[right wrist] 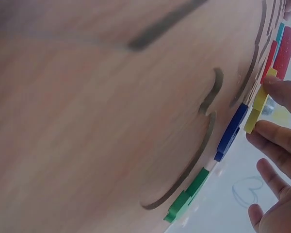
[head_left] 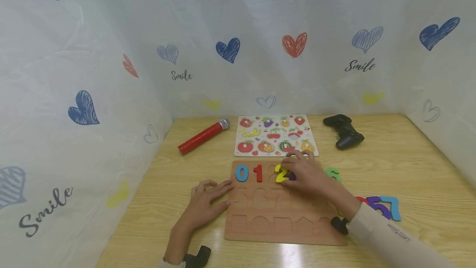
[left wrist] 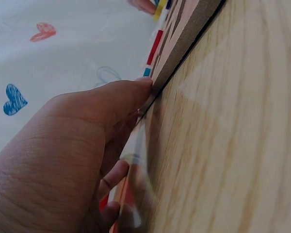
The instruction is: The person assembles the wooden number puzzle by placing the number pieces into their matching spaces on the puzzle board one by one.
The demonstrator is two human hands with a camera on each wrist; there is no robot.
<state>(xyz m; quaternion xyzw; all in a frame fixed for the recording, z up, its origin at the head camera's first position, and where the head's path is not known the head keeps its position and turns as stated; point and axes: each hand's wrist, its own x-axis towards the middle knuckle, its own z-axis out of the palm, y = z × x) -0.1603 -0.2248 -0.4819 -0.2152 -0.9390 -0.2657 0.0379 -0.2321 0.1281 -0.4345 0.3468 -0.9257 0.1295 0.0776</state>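
A wooden number board (head_left: pixel 256 210) lies flat on the table. Along its top row sit a blue 0 (head_left: pixel 242 173) and a red 1 (head_left: pixel 258 173). My right hand (head_left: pixel 308 177) pinches a yellow number 2 (right wrist: pixel 260 101) between thumb and fingers, just right of the red 1. A dark blue piece (right wrist: pixel 231 132), partly covered by that hand in the head view, lies beside the 2. Farther right is a green number piece (head_left: pixel 333 173). At the board's left edge, my left hand (head_left: pixel 204 202) touches it, with thumb and fingers loosely extended.
Behind the board lies a fruit puzzle (head_left: pixel 276 135). A red microphone (head_left: pixel 203 136) is at the back left, a black game controller (head_left: pixel 343 131) at the back right. Red, purple and light blue number pieces (head_left: pixel 395 208) lie right of the board, partly behind my right arm. Patterned curtains surround the table.
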